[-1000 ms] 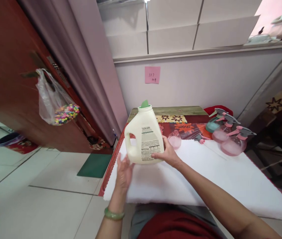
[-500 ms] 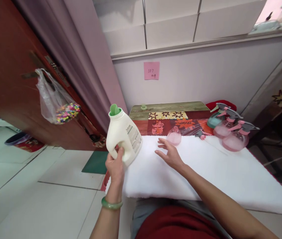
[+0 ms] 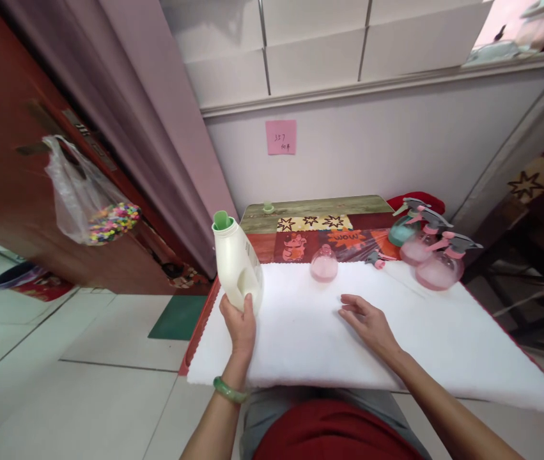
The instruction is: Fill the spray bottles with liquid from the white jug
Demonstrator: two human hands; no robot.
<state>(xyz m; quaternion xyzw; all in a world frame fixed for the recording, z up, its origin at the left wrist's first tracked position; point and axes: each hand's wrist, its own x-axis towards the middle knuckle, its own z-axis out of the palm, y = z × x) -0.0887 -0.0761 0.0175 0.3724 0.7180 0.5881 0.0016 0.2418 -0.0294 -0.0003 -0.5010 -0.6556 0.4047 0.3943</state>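
Observation:
My left hand [image 3: 240, 324] grips the handle of a cream detergent jug [image 3: 234, 262], nearly upright with its green spout uncovered, at the left of the table. Over the white fluffy cloth [image 3: 295, 338] hovers my right hand [image 3: 370, 324], fingers apart and holding nothing. Just beyond it stands a round clear bottle [image 3: 324, 264] of pink liquid, without a spray head. A loose grey and pink spray head [image 3: 376, 259] with a thin tube lies to its right. The green cap [image 3: 268, 207] rests at the table's back left.
Pink spray bottles [image 3: 439, 268] and a teal one [image 3: 401, 230] stand at the back right by a red item. A bag of colourful bits [image 3: 108, 220] hangs from the door handle. A pink note [image 3: 281, 137] is on the wall.
My right hand has drawn back and to the right, away from the round bottle. The jug has turned in my left hand, so its label now faces more away. The view has shifted slightly.

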